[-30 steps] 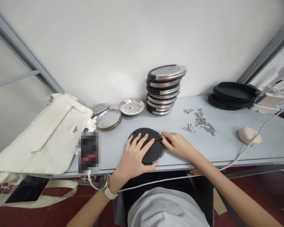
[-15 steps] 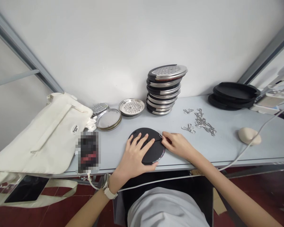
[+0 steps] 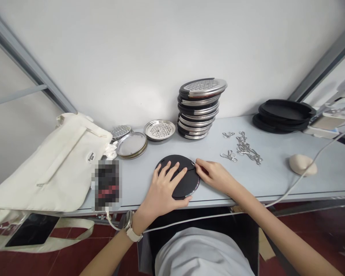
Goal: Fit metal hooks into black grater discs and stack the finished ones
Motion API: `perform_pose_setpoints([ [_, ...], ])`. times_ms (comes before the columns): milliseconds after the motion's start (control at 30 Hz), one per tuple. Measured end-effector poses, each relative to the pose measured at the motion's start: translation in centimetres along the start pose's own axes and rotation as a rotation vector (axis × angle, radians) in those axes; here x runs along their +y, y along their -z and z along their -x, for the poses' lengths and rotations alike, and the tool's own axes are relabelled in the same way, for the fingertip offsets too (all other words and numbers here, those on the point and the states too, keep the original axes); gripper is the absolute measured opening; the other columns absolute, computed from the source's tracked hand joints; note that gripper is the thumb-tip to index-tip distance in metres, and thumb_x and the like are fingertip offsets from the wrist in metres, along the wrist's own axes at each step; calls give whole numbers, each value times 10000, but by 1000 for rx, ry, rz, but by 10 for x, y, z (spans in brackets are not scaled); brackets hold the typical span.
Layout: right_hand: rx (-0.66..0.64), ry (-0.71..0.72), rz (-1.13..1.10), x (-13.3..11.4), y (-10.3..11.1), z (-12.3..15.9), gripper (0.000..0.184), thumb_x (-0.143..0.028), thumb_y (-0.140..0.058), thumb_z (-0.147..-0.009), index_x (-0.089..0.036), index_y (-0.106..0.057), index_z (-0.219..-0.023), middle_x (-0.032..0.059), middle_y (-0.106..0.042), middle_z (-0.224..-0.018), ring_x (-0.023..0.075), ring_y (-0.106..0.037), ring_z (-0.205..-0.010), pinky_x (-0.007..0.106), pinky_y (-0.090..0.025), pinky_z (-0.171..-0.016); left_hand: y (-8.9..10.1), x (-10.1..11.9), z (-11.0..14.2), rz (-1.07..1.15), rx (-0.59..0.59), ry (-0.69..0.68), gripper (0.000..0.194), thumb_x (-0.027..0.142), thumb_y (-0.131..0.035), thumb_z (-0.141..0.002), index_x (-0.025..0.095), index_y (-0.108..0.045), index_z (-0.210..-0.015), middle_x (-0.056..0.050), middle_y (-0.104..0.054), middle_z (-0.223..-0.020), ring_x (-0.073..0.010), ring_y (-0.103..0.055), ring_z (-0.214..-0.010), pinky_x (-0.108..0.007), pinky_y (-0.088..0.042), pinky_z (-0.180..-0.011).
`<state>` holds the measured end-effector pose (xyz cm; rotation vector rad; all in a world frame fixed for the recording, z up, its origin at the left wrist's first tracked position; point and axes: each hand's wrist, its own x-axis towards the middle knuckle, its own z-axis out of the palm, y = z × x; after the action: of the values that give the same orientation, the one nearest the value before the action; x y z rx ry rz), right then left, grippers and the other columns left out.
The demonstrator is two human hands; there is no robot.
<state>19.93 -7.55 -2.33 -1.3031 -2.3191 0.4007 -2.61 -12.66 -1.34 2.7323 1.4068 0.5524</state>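
Pale grey bench point(image 3: 276, 180) against a white wall: just right of a canvas tote bag point(image 3: 51, 165), a person's left hand point(image 3: 163, 188) lies flat on a black round disc point(image 3: 186, 184) near the bench's front edge, its grip spread, while the right hand point(image 3: 215, 176) holds its grip pinched together on a small metal clip point(image 3: 193, 163) at the disc's rim. Behind them leans a stack of steel-rimmed discs point(image 3: 198, 109), with loose metal snap hooks point(image 3: 247, 147) further right
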Motion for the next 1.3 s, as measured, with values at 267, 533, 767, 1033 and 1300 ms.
perform_pose_setpoints([
  [267,8,-6,-47,-1,1,0,101,-246,-372,-958,-245,-381,-857,-45,-467,-592,160,-462,-501,248,-311,-540,0,1,0,6,-5,-3,740,520,-628,-815,257,-398,-1468,-58,-374,-1531,-329,-287,-1419,-537,-160,-1168],
  [533,-14,-4,16,0,0,-1,193,-255,-316,-984,-236,-402,-811,-19,-506,-601,166,-496,-512,265,-310,-556,0,0,0,6,7,-6,742,523,-633,-813,249,-406,-1464,-66,-392,-1519,-330,-303,-1408,-537,-175,-1163],
  [767,-28,-8,16,0,0,-1,196,-242,-322,-979,-229,-428,-815,-7,-549,-630,165,-527,-536,264,-321,-567,0,1,0,-4,6,-4,743,522,-636,-808,261,-404,-1464,-55,-387,-1523,-333,-303,-1408,-540,-185,-1159],
  [1033,-49,2,30,0,-1,-4,204,-221,-316,-984,-225,-438,-820,-4,-579,-660,160,-545,-563,265,-322,-584,-1,0,0,-17,25,-10,723,524,-628,-814,263,-418,-1454,-53,-407,-1510,-331,-319,-1397,-540,-191,-1154],
  [1300,-11,-13,32,-2,-1,-2,203,-219,-348,-969,-228,-433,-785,-9,-576,-646,155,-532,-548,262,-314,-574,0,0,0,-12,19,-8,733,507,-635,-810,267,-404,-1462,-51,-401,-1514,-329,-322,-1394,-532,-190,-1150],
])
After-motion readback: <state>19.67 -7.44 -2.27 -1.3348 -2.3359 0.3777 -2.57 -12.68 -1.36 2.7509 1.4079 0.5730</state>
